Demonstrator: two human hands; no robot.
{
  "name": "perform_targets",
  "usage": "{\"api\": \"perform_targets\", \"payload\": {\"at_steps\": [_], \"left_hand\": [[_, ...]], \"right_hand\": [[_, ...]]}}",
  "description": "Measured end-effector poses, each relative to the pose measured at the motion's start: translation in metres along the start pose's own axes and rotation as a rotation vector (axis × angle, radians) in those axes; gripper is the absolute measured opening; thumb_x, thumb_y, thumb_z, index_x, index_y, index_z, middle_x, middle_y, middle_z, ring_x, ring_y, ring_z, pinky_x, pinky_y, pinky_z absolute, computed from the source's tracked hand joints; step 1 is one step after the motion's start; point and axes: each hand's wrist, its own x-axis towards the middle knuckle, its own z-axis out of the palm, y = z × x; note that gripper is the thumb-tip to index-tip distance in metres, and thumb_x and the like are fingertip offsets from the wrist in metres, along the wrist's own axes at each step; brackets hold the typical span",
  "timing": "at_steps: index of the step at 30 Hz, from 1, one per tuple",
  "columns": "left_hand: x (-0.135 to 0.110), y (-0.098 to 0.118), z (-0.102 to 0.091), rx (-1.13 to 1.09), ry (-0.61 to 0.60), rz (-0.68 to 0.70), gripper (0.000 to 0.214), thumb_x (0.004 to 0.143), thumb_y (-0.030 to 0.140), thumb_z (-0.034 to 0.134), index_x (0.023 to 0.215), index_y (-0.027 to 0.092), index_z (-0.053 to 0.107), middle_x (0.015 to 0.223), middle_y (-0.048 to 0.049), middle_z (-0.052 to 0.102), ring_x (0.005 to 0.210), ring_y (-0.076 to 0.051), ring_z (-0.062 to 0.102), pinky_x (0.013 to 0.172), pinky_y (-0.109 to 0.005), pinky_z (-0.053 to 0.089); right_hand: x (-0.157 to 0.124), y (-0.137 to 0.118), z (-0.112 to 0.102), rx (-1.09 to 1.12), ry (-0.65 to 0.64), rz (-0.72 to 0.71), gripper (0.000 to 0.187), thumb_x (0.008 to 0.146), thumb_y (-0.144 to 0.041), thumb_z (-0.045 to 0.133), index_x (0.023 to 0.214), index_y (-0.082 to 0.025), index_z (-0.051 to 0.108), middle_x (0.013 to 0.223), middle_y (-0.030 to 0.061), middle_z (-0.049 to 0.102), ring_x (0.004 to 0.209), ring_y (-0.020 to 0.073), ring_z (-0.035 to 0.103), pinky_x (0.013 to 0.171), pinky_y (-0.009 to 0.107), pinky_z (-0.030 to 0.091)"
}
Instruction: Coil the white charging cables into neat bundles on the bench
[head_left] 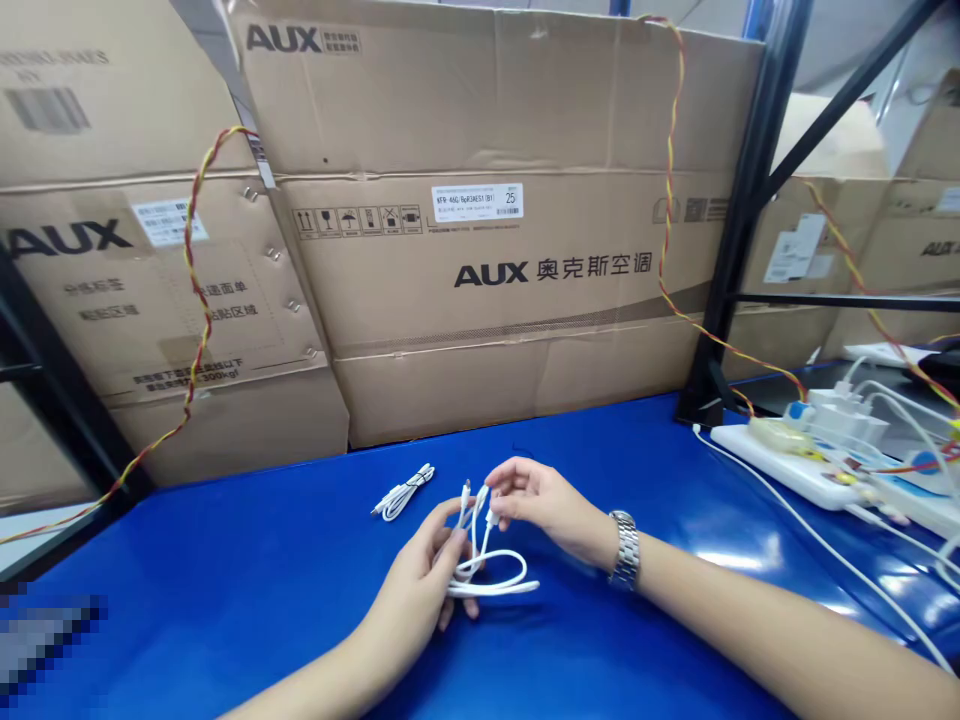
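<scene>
Loops of a white charging cable (517, 572) hang between my two hands, above the blue table. My left hand (426, 570) is closed around the gathered loops, thumb on top, with a connector end sticking up from the grip. At the cable's upper part, my right hand (536, 500) pinches it near a white plug, its fingertips close to my left fingers. A silver watch sits on the right wrist. Just beyond my left hand lies another white cable (403, 492), coiled and bound with a dark tie.
Tall cardboard boxes (487, 330) stand along the back of the blue table (247, 600). Black rack posts (739, 220) rise at both sides. At right are white power strips (787, 470) with plugs and trailing wires. Twisted red-yellow wires (196, 290) hang over the boxes.
</scene>
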Motion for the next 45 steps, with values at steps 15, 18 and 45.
{"api": "perform_targets", "payload": {"at_steps": [15, 18, 45], "left_hand": [[-0.005, 0.002, 0.003, 0.019, 0.025, -0.014, 0.038, 0.082, 0.046, 0.041, 0.109, 0.020, 0.050, 0.053, 0.0056, 0.050, 0.036, -0.009, 0.048, 0.033, -0.018, 0.030], [-0.005, 0.003, -0.001, 0.082, 0.093, 0.006, 0.038, 0.083, 0.046, 0.039, 0.106, 0.020, 0.053, 0.063, 0.0005, 0.060, 0.052, -0.016, 0.058, 0.043, -0.022, 0.041], [0.006, 0.006, -0.010, 0.688, 0.112, 0.379, 0.019, 0.080, 0.036, 0.047, 0.081, 0.022, 0.060, 0.089, -0.0052, 0.056, 0.080, -0.018, 0.054, 0.069, -0.029, 0.044]], "right_hand": [[-0.007, -0.001, 0.008, -0.187, -0.261, 0.058, 0.036, 0.065, -0.022, 0.068, 0.100, -0.020, 0.062, 0.072, -0.0024, 0.056, 0.064, 0.0099, 0.052, 0.067, 0.026, 0.041], [-0.006, 0.001, 0.008, -0.103, -0.148, 0.066, 0.034, 0.062, -0.021, 0.069, 0.095, -0.018, 0.061, 0.070, -0.0019, 0.058, 0.064, 0.0108, 0.054, 0.067, 0.027, 0.042], [-0.010, -0.018, -0.004, 0.171, -0.067, -0.015, 0.022, 0.059, -0.021, 0.072, 0.077, -0.016, 0.063, 0.071, 0.0001, 0.062, 0.067, 0.0121, 0.058, 0.070, 0.028, 0.042]]}}
